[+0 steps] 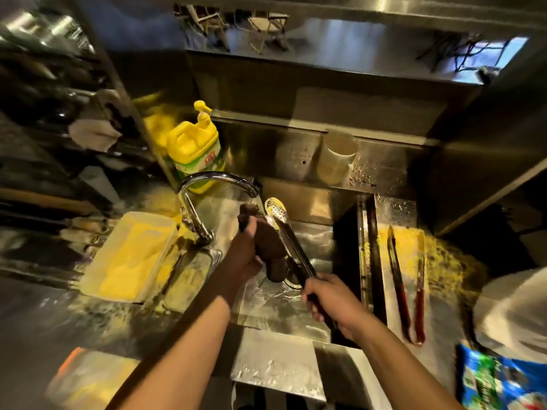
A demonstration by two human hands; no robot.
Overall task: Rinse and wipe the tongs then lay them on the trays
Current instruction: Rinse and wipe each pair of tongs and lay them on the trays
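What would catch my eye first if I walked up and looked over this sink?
Probably the bright yellow soap jug standing behind the curved faucet, at the sink's back left corner. Next, the two hands over the sink basin: the right hand grips the metal tongs by the handle end while the left hand holds a dark brown cloth against them. Another pair of red-handled tongs lies on the wet tray at right.
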